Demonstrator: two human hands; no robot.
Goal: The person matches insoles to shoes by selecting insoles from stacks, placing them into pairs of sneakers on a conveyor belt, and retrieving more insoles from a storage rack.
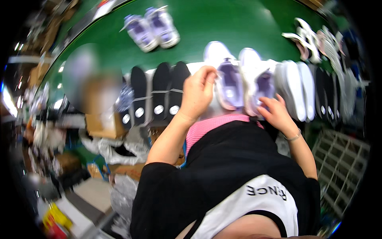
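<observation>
Two white and lavender sneakers stand side by side in front of me, toes pointing away: the left sneaker (229, 85) and the right sneaker (250, 79). My left hand (197, 92) is beside the left sneaker's collar, its fingers curled and thumb pressed to the fingertips. Whatever may be in that pinch is too small or hidden to make out. At the heel opening of the right sneaker is my right hand (277, 114), fingers apart, with fingertips touching the rim or lining. The picture is slightly blurred around both shoes.
Another lavender sneaker pair (161, 30) sits farther back on the green table (223, 20). Black insoles (161, 89) line the near edge at left; white insoles (296, 91) and more black insoles (327, 93) lie at right. White shoe parts (308, 40) are piled at far right. A cardboard box (101, 125) stands left.
</observation>
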